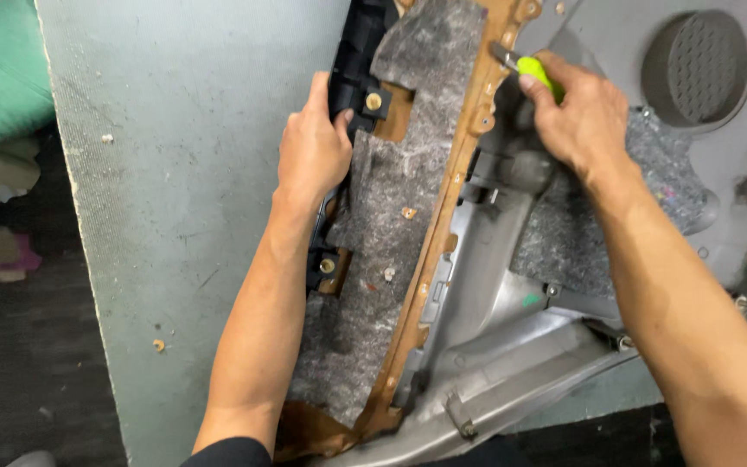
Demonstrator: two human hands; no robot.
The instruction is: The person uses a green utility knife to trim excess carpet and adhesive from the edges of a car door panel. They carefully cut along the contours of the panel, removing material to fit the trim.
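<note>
Grey felt (391,199) covers the back of a big car door panel (564,346) that lies face down on the pale green worktop (183,173). The panel fills the right half of the worktop and hangs past its near edge. A brown strip (443,225) runs long-ways from the near edge up to the far edge, leaning right. A round speaker grille (695,67) sits by the far right corner. The left hand (313,147) is curled around the black trim (358,69) on the panel's left side. The right hand (577,112) is closed tight on a tool with a bright green handle (539,73). Its metal tip (505,55) points left and touches the brown strip. Crumbs (158,345) dot the bare worktop.
</note>
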